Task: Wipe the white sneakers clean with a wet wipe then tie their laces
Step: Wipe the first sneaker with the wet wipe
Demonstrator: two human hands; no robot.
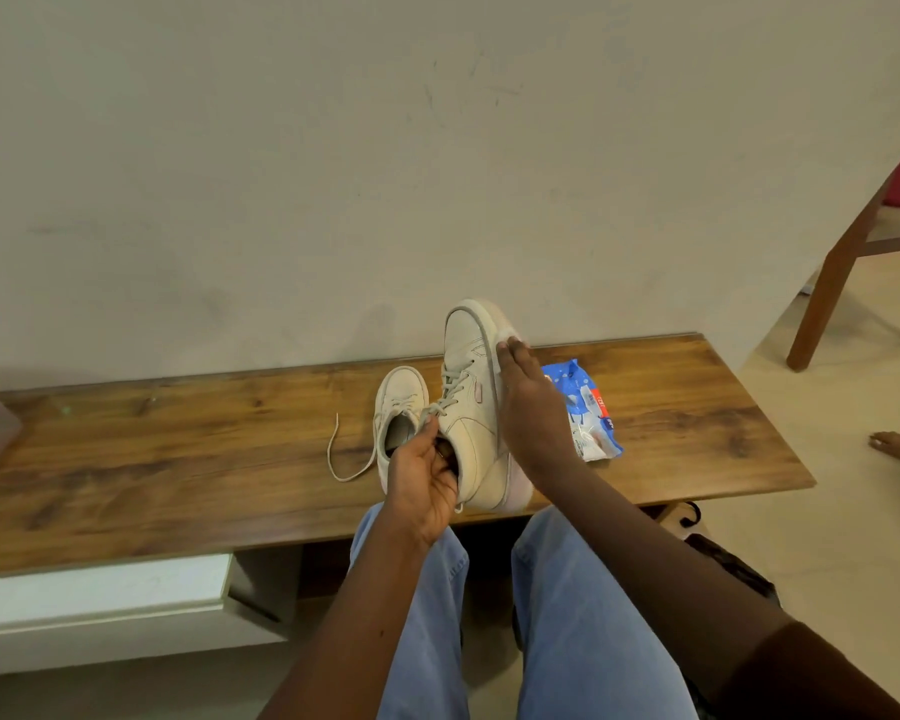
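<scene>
- The raised sneaker (471, 407) is held above the counter (178, 449), toe pointing up and away, heel low near the counter's front edge.
- The left hand (422, 485) grips it at the collar. Its fingers (430, 439) are curled over the rim of the opening, beside the lowest eyelets.
- The right hand (528, 402) lies along the shoe's right side. Its fingers (515, 356) are fairly straight and press a wet wipe (507, 336) against the sole edge near the toe. The thumb is hidden.
- The second sneaker (398, 397) stands on the counter just left of the raised one, with a loose lace (341, 459) trailing off to its left.
- A blue wipe pack (591, 413) lies on the counter to the right, partly behind the right hand.
- The shoe is likely light enough for one hand. The upper looks soft and would give under pressure, while the sole rim is firmer and makes a good surface to rub against.
- The collar is a sound place to hold, because fingers hooked inside stop the shoe twisting while the other hand wipes.
- The wipe is thin, limp and damp, so it probably bunches or slides; flat pressure from several fingers should keep it spread.
- The laces are thin and floppy and are best taken near their tips for tying.
</scene>
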